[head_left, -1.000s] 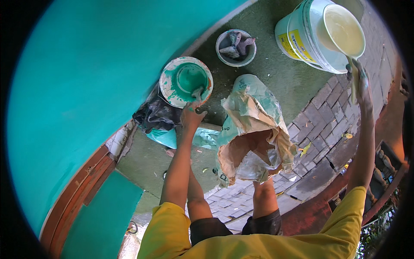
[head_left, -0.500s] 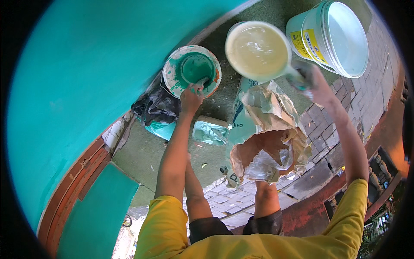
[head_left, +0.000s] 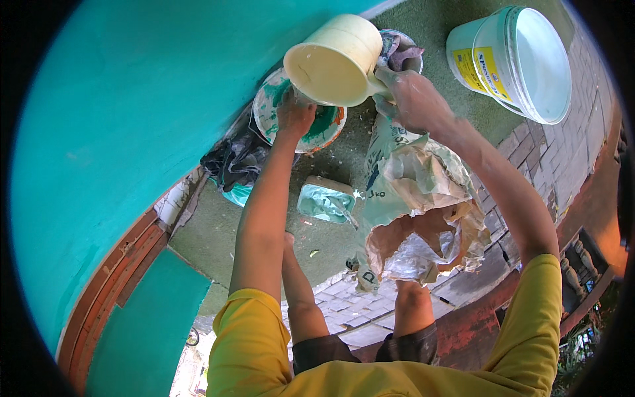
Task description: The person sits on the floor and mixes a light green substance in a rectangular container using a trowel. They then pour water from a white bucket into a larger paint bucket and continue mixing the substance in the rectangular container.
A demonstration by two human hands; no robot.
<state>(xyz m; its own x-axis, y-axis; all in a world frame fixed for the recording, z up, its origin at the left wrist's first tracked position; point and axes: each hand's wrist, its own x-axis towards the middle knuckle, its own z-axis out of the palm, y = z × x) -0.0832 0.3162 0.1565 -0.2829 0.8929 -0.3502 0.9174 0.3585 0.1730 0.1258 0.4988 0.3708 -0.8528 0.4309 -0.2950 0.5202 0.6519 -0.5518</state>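
Observation:
My right hand [head_left: 420, 99] grips the handle of a cream plastic dipper [head_left: 360, 43]. The dipper is tilted, its mouth over a white bucket [head_left: 268, 119] smeared with green and orange paint. Inside that bucket is green residue; the dipper hides part of it. My left hand [head_left: 296, 114] is down at the bucket's opening, fingers partly hidden, so what they hold cannot be made out. Below the dipper stands an open paper sack [head_left: 433, 172] with a crumpled brown mouth and a plastic liner. A small tub [head_left: 324, 198] of pale green paste, with a tool in it, sits between bucket and sack.
A large white lidless bucket [head_left: 542, 66] with a yellow label stands at the far right. Behind the dipper is a container with a purplish cloth [head_left: 400, 51]. A black plastic bag [head_left: 235, 159] lies against the turquoise wall [head_left: 132, 99]. Paving [head_left: 522, 159] runs along the right.
My right hand has swung the dipper leftward from beyond the sack and tipped it over the paint-smeared bucket. The container with the cloth is now uncovered. My left hand has moved farther forward at the bucket.

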